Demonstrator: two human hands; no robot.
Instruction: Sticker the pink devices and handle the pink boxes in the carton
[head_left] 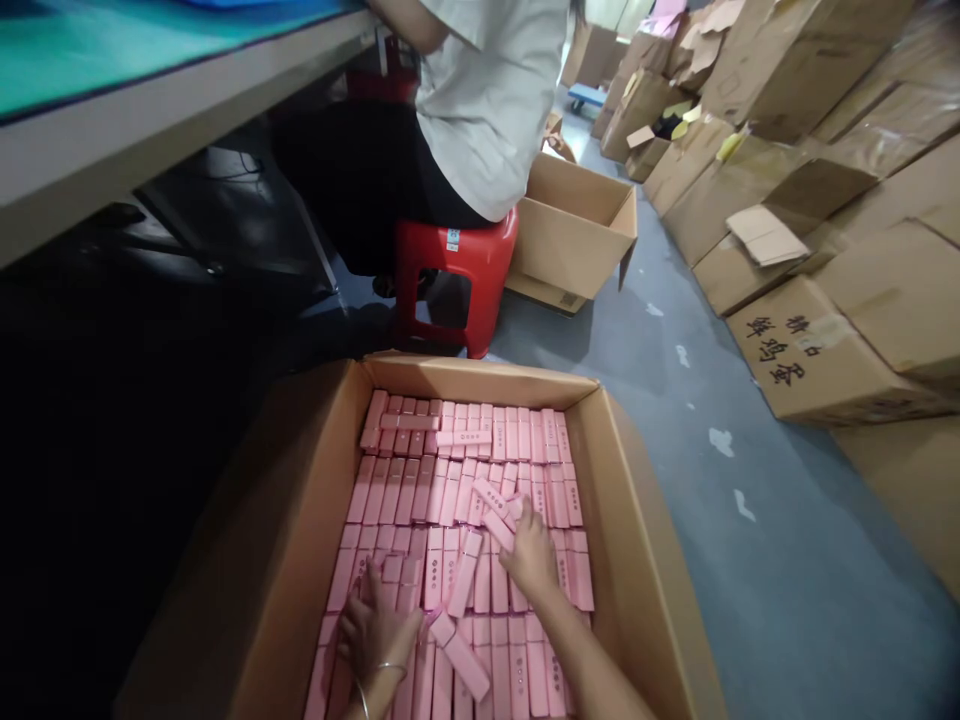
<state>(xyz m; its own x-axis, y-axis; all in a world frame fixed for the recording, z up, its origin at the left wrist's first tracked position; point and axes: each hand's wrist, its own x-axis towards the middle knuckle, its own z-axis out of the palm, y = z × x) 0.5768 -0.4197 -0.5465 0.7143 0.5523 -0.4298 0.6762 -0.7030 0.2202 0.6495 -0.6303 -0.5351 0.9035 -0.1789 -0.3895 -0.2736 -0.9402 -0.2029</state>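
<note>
**Q:** What's at the far left?

**A:** The desk (75, 170), with a teal top, runs above dark shadow. Beyond it, a co-worker (487, 110) in a pale shirt sits on a red stool (457, 265).

**Q:** And the left hand (373, 632)?

**A:** It's low in the carton (480, 370), palm down, with the wrist angled up toward the camera and a thin bangle (386, 667) on it. The fingers (367, 595) are bent downward and pressed among the pink boxes (420, 490). I can't tell if they're gripping anything.

**Q:** Where are those boxes?

**A:** Inside the open carton, packed upright in tight rows. A few lie crosswise on top, and one loose box (457, 650) sits tilted between the hands.

**Q:** Now the right hand (531, 555)?

**A:** The forearm reaches in from the bottom edge, with the hand arched over the middle of the carton. Its fingers (521, 520) are close together, resting on a couple of tilted boxes (495, 520). Whether they have hold of one, I can't tell.

**Q:** Further right?

**A:** A gray floor (675, 440), then stacked cartons (810, 350) along the wall, one marked with black characters.
</note>
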